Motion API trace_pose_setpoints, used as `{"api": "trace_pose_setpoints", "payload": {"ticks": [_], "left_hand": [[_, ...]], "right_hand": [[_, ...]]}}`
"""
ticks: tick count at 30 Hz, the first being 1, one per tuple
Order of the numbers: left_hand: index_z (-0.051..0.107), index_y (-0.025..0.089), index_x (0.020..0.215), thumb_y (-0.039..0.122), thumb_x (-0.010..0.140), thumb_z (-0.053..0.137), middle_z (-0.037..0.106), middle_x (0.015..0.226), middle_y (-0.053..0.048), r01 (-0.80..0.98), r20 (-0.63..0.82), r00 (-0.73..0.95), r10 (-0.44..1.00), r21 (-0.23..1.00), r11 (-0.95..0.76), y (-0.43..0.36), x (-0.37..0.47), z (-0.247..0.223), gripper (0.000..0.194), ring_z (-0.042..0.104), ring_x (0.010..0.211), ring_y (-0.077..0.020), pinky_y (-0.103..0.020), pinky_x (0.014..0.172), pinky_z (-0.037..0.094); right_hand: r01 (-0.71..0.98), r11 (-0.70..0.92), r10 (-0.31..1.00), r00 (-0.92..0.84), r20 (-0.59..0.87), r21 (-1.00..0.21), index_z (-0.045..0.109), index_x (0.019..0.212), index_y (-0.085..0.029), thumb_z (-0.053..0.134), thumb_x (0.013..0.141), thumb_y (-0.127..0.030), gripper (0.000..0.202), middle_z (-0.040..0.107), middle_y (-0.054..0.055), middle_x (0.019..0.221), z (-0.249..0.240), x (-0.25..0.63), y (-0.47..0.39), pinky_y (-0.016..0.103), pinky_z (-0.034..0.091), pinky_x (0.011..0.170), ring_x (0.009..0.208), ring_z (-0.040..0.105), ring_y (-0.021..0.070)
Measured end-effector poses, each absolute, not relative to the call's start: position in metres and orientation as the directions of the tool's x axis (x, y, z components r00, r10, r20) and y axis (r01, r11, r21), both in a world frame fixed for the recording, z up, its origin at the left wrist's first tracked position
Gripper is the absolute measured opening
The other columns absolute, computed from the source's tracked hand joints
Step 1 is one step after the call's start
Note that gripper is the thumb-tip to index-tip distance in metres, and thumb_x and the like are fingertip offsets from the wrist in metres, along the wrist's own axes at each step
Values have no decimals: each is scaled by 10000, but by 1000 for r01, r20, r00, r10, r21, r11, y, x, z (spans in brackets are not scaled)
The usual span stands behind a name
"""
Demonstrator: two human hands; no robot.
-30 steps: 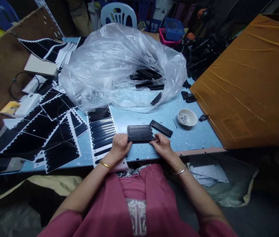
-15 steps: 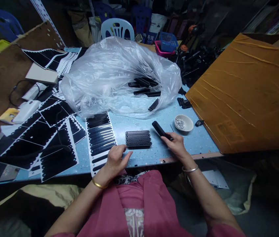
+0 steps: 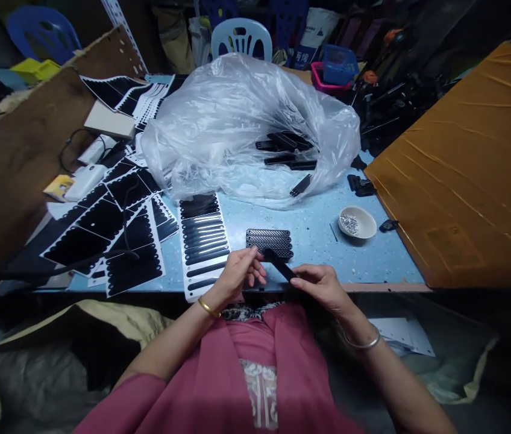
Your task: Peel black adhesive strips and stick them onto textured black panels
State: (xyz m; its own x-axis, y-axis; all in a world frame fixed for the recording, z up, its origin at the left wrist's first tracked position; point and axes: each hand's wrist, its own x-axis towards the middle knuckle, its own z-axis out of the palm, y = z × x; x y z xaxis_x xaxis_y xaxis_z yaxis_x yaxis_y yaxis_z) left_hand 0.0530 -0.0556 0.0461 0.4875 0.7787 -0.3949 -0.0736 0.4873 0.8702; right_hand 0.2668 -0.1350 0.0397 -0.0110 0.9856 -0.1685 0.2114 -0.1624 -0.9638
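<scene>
My right hand (image 3: 321, 286) pinches the near end of a long flat black bar (image 3: 280, 265) with a rounded end. The bar slants over the table's front edge, its far end close to my left hand (image 3: 243, 271). That hand's fingers are loosely curled and apart; whether a fingertip touches the bar I cannot tell. Just behind lies a row of black bars with a latticed surface (image 3: 269, 240), side by side. Left of them is a white sheet of black strip stickers (image 3: 203, 241), with bare white gaps in its lower part.
A large clear plastic bag (image 3: 219, 114) holding black bars stands at the back. To the right are a bowl of small metal pieces (image 3: 368, 226), a thin rod (image 3: 333, 232) and a big brown box (image 3: 467, 181). More sticker sheets (image 3: 133, 253) overlap at left.
My right hand has brought the black bar left and nearer to me, in front of the latticed bars. My left hand has turned and reached toward the bar's far end. The view has shifted.
</scene>
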Motion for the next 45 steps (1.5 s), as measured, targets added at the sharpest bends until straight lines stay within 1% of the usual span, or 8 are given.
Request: {"api": "trace_pose_setpoints", "payload": {"ticks": [6, 11, 17, 24, 28, 31, 34, 45], "left_hand": [[645, 134, 1058, 325, 746, 713, 610, 602, 22, 297, -171, 500, 849, 955, 17, -65, 27, 18, 372, 601, 526, -130, -211, 496, 430], [641, 167, 941, 204, 828, 583, 694, 785, -71, 680, 71, 566, 821, 524, -513, -60, 13, -11, 132, 640, 687, -200, -283, 620, 466], [603, 169, 817, 365, 897, 579, 670, 759, -94, 750, 37, 608, 793, 300, -590, -42, 18, -13, 214, 627, 680, -232, -295, 585, 402], [571, 149, 865, 463, 843, 657, 638, 742, -88, 724, 175, 569, 804, 356, -590, -30, 14, -14, 327, 616, 680, -240, -310, 601, 432], [551, 110, 1164, 570, 808, 656, 670, 997, -181, 656, 359, 520, 775, 414, -631, -30, 11, -17, 591, 646, 937, -317, -406, 802, 499], [379, 101, 1423, 651, 750, 667, 457, 1405, -292, 617, 413, 569, 711, 358, -701, -26, 17, -15, 916, 392, 1345, -444, -527, 1007, 401], [354, 82, 1460, 711, 687, 679, 269, 1520, -323, 598, 370, 666, 647, 253, -760, -17, 32, -10, 1048, 146, 1425, -529, -590, 1022, 356], [585, 180, 1280, 537, 812, 544, 575, 1291, -194, 420, 396, 813, 427, 111, -901, 58, 37, -43, 590, 438, 1284, -457, -542, 890, 492]], "right_hand": [[411, -31, 987, -132, -93, -911, 753, 853, -174, 640, 830, -477, 324, 699, 40, 692, 21, 257, -132, 262, 485, 549, 609, 624, 163], [800, 170, 956, 7, 292, -575, 715, 971, -173, 639, 847, -443, 306, 698, 115, 830, -8, 261, -133, 368, 518, 722, 779, 640, 237], [906, 73, 933, 87, 350, -418, 669, 950, -153, 651, 831, -430, 302, 651, 99, 762, -37, 265, -130, 344, 479, 677, 725, 603, 236], [885, -44, 932, 204, 301, -463, 633, 1105, -128, 609, 817, -291, 332, 645, 64, 727, -43, 260, -111, 318, 464, 651, 678, 593, 214], [839, 37, 939, 158, 307, -544, 643, 1099, -135, 656, 789, -310, 356, 651, 77, 781, -31, 264, -114, 341, 497, 683, 713, 604, 220], [756, 73, 874, 266, 407, -650, 635, 1119, -151, 584, 870, -334, 313, 677, 113, 918, -23, 266, -106, 350, 530, 732, 827, 635, 225], [720, 69, 787, 386, 481, -691, 625, 1154, -158, 452, 955, -318, 309, 679, 134, 1045, -19, 255, -80, 377, 535, 846, 980, 635, 227], [917, 52, 853, 166, 496, -395, 600, 706, -178, 501, 893, -220, 216, 675, 64, 722, -27, 231, -8, 285, 520, 716, 716, 634, 182]]}}
